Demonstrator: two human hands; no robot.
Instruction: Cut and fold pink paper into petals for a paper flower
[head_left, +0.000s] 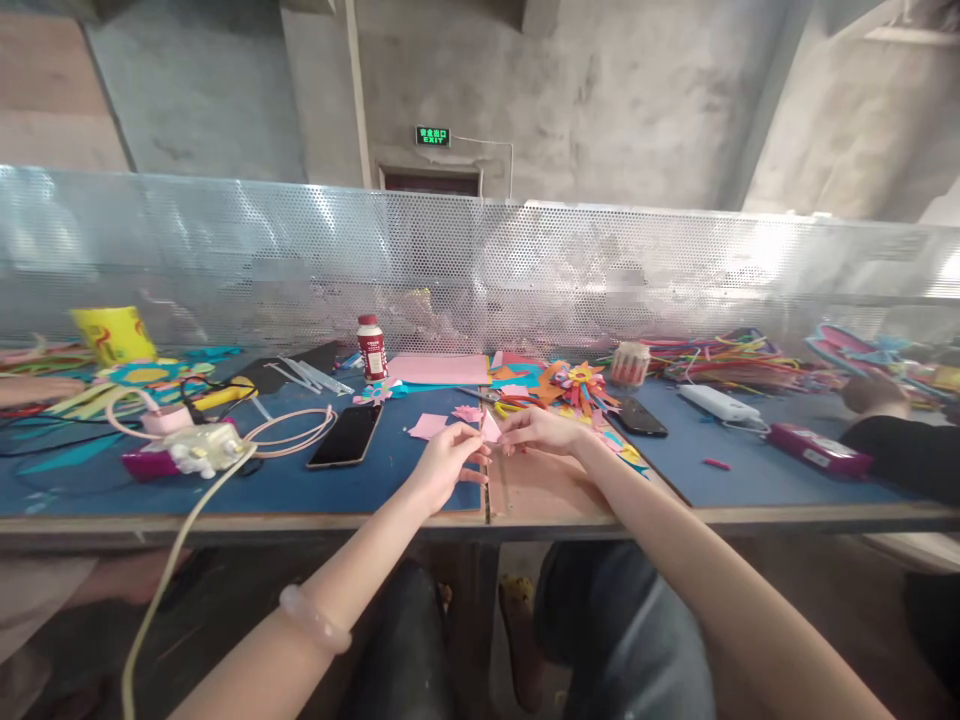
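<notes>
Between my two hands, above the seam of the table, is a small piece of pink paper point(490, 428). My left hand point(450, 462) has its thumb and index finger pinched at the paper's left edge, the other fingers loosely curled. On the right side of the same piece, my right hand point(538, 432) closes its fingertips. Just beyond my left hand lie a pink square point(429, 427) and a small pink cut-out point(468, 413). Scissors with orange handles point(525, 403) rest behind my right hand, partly hidden. A brown board point(551, 490) lies under my right hand.
A black phone point(346, 435) and a power strip with cables point(202, 450) lie to the left. Behind stand a red bottle point(371, 348) and pink sheets point(439, 369). Paper flowers point(579, 385), another phone point(641, 417) and a person's dark sleeve point(900, 455) are to the right.
</notes>
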